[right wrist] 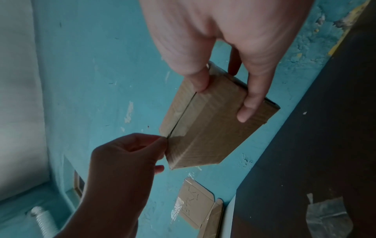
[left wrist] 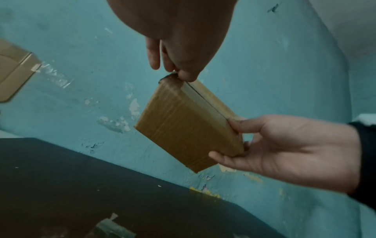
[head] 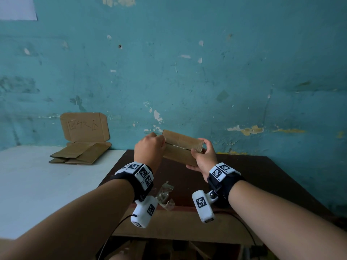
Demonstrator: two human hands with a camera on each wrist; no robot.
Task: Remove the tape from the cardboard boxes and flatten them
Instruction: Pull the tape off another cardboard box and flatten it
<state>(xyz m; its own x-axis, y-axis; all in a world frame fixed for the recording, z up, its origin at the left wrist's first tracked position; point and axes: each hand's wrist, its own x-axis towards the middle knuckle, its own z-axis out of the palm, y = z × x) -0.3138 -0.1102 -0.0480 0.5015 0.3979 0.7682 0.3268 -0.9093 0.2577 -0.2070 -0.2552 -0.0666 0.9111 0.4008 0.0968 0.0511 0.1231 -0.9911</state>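
Item: taped cardboard box [head: 183, 148], held in the air above the dark table [head: 262, 177].

Your right hand [head: 202, 156] clasps its 3 o'clock end; your left hand [head: 149, 147] pinches at the seam's 9 o'clock corner. Flattened cardboard [head: 80, 152] lies at 10 o'clock.

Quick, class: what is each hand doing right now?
Left hand: fingers pinch at the corner of the small cardboard box, at its seam.
Right hand: grips the box's other end, thumb on top, held above the dark table.
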